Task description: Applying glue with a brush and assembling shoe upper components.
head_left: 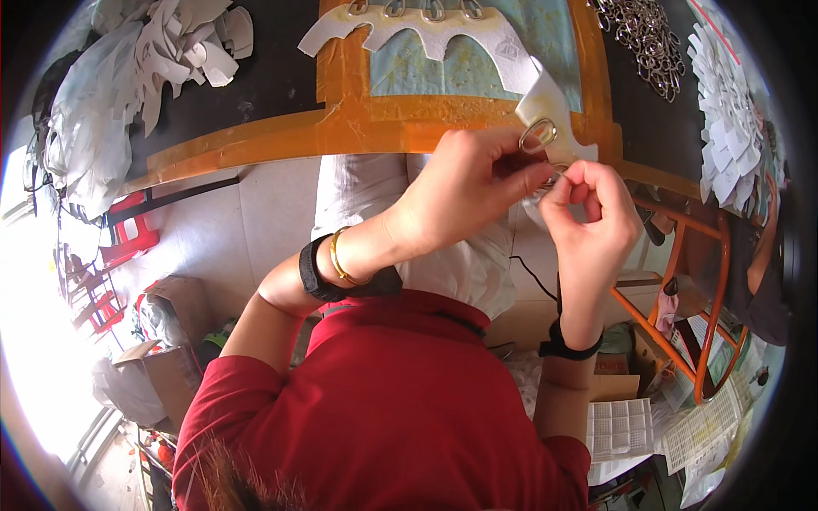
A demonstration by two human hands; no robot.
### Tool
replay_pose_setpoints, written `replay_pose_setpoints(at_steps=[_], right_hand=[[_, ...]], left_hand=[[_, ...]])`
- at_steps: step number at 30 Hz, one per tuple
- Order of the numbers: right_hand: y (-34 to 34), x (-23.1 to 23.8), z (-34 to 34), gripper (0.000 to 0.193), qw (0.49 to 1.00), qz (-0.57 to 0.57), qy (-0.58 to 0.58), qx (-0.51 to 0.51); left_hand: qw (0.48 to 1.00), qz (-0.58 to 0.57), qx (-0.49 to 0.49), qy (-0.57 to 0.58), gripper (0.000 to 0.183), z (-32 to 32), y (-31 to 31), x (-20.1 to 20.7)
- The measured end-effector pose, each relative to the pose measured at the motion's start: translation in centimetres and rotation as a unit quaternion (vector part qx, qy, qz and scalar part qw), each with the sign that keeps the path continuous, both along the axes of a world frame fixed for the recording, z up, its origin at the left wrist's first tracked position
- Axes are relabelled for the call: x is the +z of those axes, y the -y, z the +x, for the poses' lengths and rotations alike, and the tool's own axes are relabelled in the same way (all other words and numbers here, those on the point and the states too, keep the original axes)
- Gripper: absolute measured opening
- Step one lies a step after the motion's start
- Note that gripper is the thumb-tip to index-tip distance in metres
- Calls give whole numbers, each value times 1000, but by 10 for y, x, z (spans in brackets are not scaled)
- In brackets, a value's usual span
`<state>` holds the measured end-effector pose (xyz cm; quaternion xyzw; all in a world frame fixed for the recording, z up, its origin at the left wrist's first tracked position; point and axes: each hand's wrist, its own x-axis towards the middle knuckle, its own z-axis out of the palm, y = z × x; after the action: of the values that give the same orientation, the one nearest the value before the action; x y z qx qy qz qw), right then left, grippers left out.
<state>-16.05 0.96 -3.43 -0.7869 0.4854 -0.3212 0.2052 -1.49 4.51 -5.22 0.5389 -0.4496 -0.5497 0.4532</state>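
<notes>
A white scalloped strip (473,44) runs across the table's front part and hangs down over the edge toward my hands. Several oval metal rings (433,10) sit along its far side. My left hand (464,187) is closed on the strip's near end, its fingertips partly hidden; a metal ring (538,134) shows beside them. With thumb and forefinger pressed together, my right hand (594,209) pinches at another small metal ring, mostly covered by the fingers. Both hands meet just in front of the table edge, above my lap.
A pile of metal rings (643,43) lies at the far right of the dark table (277,72). White cut pieces are heaped at left (192,47) and right (733,128). An orange-framed stool (722,298) stands right, near another person's arm (761,247). Cardboard boxes (166,375) sit lower left.
</notes>
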Motion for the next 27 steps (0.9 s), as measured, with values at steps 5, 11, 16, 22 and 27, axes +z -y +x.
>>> replay_pose_setpoints(at_steps=[5, 11, 16, 22, 27], right_hand=[[2, 6, -1, 18, 990, 85, 109, 24], [3, 1, -8, 18, 998, 41, 42, 21], [4, 16, -5, 18, 997, 6, 26, 66], [5, 9, -3, 22, 986, -135, -33, 92], [5, 11, -2, 19, 996, -55, 3, 73]], left_hand=[[1000, 2, -15, -7, 24, 8, 4, 3], [999, -13, -29, -10, 21, 5, 4, 1], [999, 22, -3, 27, 23, 6, 3, 7], [999, 44, -6, -27, 25, 9, 6, 4], [992, 6, -16, -126, 23, 6, 2, 1]])
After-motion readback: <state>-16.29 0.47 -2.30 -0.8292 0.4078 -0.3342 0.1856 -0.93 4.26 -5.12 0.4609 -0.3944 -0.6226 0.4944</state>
